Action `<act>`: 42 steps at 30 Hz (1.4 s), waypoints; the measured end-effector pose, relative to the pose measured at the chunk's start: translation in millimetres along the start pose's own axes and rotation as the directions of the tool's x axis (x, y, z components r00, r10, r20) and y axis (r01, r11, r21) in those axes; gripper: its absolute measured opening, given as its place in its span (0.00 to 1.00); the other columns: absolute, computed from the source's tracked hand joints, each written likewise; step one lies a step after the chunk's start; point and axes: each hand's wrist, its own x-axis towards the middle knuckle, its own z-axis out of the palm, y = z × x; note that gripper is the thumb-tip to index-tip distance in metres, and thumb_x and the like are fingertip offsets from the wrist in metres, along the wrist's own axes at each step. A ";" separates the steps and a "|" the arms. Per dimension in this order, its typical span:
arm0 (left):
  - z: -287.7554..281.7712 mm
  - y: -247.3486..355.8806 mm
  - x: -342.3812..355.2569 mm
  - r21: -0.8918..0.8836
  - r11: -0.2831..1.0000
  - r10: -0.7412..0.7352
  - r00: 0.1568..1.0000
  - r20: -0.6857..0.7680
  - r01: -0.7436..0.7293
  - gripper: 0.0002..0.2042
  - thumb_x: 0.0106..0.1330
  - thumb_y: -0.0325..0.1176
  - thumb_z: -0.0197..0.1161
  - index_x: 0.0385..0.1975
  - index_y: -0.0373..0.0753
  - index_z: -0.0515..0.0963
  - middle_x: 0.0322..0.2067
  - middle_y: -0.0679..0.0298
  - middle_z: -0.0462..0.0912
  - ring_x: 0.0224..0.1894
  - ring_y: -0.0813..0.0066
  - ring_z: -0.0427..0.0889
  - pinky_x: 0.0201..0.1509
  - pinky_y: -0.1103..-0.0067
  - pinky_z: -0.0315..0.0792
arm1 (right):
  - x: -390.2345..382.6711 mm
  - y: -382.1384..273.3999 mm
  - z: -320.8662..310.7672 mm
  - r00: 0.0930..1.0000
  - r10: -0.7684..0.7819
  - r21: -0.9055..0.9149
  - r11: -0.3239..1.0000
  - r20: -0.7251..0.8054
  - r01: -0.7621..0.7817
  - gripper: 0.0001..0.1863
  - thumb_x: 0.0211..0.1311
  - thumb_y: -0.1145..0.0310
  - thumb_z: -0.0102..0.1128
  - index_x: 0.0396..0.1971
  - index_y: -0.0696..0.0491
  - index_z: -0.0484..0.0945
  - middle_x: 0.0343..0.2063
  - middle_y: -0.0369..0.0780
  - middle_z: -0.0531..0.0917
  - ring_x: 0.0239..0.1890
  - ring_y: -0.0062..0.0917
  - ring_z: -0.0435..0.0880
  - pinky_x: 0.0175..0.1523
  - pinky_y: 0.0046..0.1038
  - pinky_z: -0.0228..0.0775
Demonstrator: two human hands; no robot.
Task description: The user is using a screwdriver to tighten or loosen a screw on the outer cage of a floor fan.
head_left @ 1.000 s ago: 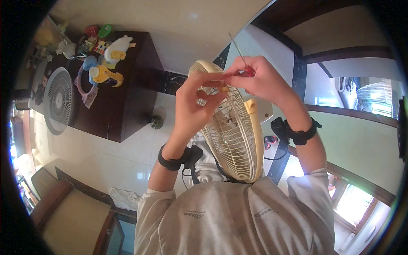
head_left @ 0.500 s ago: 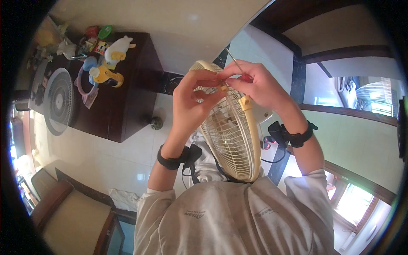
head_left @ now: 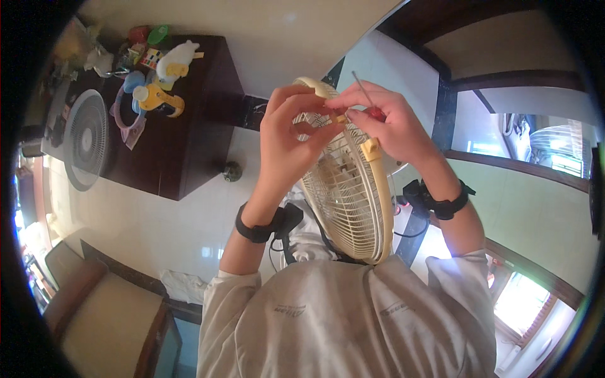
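Observation:
A cream-coloured fan (head_left: 353,205) with a round wire grille stands tilted on edge against my front. My left hand (head_left: 287,135) is closed at the grille's upper rim, thumb and fingers pinching a small yellowish clip (head_left: 342,119). Whether that clip is fixed to the rim cannot be made out. My right hand (head_left: 400,126) grips a screwdriver (head_left: 376,113) by its red handle, the thin metal shaft pointing up and away. Its fingertips meet those of my left hand by the clip. Another cream clip (head_left: 371,149) sits lower on the rim, below my right hand.
A dark wooden cabinet (head_left: 208,126) at the left bears a yellow bottle (head_left: 159,102), a white duck-like toy (head_left: 178,61), blue headphones (head_left: 133,80) and small items. A round grey fan grille (head_left: 86,140) is beside it. A small round dark object (head_left: 232,171) lies by the cabinet.
Both hands and the fan's top have shifted slightly right and up in the view. The left hand keeps its pinch on the clip, and the screwdriver stays in the right hand.

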 end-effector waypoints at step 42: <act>-0.2 -8.0 6.3 0.039 0.999 0.027 0.998 0.048 -0.028 0.13 0.51 0.22 0.70 0.39 0.34 0.82 0.38 0.61 0.80 0.37 0.76 0.82 0.37 0.82 0.79 | 31.4 1.2 -28.0 0.932 0.315 -0.007 0.948 0.178 -0.319 0.10 0.59 0.62 0.64 0.29 0.53 0.80 0.22 0.28 0.76 0.19 0.07 0.62 0.24 0.13 0.50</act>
